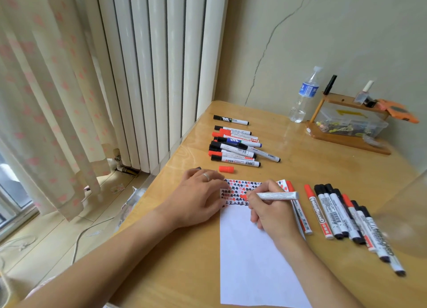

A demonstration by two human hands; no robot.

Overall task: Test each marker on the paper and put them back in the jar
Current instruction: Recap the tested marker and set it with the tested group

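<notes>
Beside paper's [251, 250] right edge, markers [346, 215].

The counter [300, 169] is glossy varnished wood. The paper [249, 261] looks matt white and smooth. The markers [235, 145] have smooth plastic barrels. The bottle [303, 97] is clear plastic, and the curtain [46, 99] is soft cloth.

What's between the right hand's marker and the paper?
Nothing visible. The right hand grips the marker with its red tip already at the marks on the paper. The left hand presses the sheet's left edge, clear of the tip.
</notes>
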